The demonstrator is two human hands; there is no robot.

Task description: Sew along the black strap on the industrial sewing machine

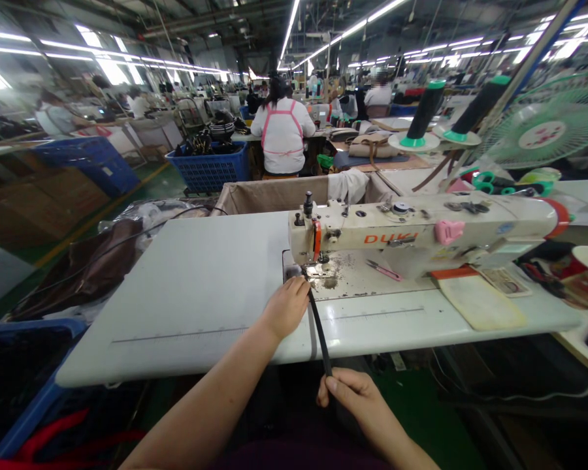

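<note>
A narrow black strap (319, 329) runs from the needle area of a cream sewing machine (343, 228) down over the table's front edge. My left hand (287, 303) lies by the needle plate at the strap's upper end, its fingers together and pressed on the strap. Below the table edge, my right hand (345, 391) pinches the strap's lower part between thumb and fingers. The strap looks stretched straight between both hands. What is under my left fingertips is hidden.
Pink-handled snips (385, 269) lie on the machine bed. A yellowish pad (480, 303) rests on the white table (191, 281) at the right. Two black thread cones and a green fan (543, 134) stand behind. A person (283, 134) sits ahead, facing away.
</note>
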